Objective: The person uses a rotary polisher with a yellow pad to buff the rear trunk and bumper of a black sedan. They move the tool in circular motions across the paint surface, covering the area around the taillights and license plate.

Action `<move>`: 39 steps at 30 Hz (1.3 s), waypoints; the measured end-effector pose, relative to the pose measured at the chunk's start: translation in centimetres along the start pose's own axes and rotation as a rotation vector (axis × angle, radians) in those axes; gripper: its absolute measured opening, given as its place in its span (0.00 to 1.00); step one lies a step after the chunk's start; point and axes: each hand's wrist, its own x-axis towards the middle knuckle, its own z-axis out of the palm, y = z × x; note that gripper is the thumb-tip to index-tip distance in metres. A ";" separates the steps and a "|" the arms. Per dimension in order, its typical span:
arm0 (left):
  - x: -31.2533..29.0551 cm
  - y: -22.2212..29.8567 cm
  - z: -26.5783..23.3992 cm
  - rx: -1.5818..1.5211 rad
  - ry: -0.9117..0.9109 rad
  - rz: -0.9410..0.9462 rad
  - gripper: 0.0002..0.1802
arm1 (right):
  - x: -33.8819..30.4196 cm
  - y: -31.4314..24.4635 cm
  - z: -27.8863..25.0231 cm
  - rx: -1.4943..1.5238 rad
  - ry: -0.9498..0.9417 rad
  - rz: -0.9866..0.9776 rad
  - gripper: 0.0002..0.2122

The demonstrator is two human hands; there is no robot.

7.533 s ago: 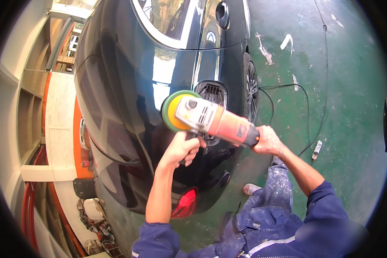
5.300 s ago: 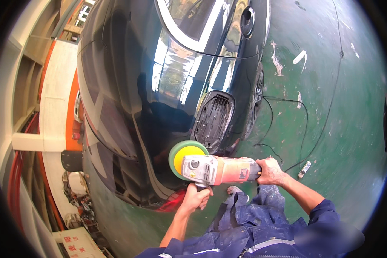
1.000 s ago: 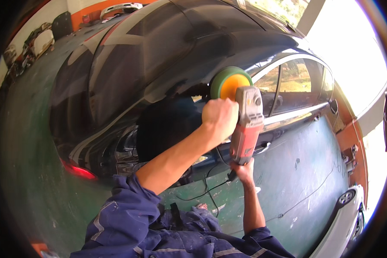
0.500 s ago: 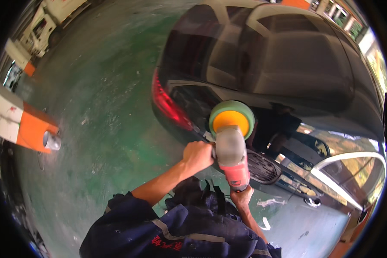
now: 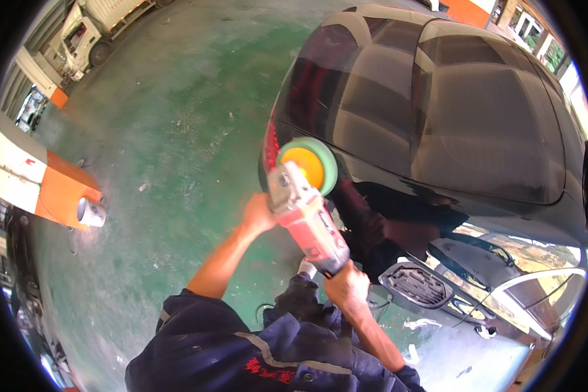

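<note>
Nearest was the dark blue jacket (image 5: 294,349) of the person, with a grey stripe across it. Both forearms went forward from its sleeves. The right hand (image 5: 347,286) was closed around the dark rear end of a red and grey polisher (image 5: 315,228). The left hand (image 5: 260,213), rather blurred, was closed at the side of the tool's head; what its fingers wrapped there was hidden.

The polisher lay slantwise between the two hands, its head pointing forward and to the left. On the head there was a round green pad (image 5: 329,173) with an orange-yellow disc (image 5: 312,166). The pad was at the rear corner of a black car (image 5: 490,130), just beside the red tail light (image 5: 270,147); whether it touched the paint, I cannot tell. A dark slotted recess (image 5: 417,285) was in the car's side, to the right of the right hand.

Around the car spread the green floor (image 5: 176,157). Farther to the left stood a white and orange pillar (image 5: 19,163) with a metal can (image 5: 93,213) beside it, and farthest, a white truck (image 5: 78,46).
</note>
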 end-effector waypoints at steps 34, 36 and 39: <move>20.4 -16.3 -15.2 -0.054 -0.315 0.118 0.16 | 11.4 -22.6 13.6 0.160 0.097 0.349 0.16; 21.4 -16.3 -14.9 -0.029 -0.334 0.160 0.16 | 11.6 -23.7 13.4 0.140 0.117 0.341 0.11; 20.5 -13.3 -16.1 0.094 -0.387 0.234 0.16 | 9.3 -24.2 13.4 0.158 0.142 0.430 0.20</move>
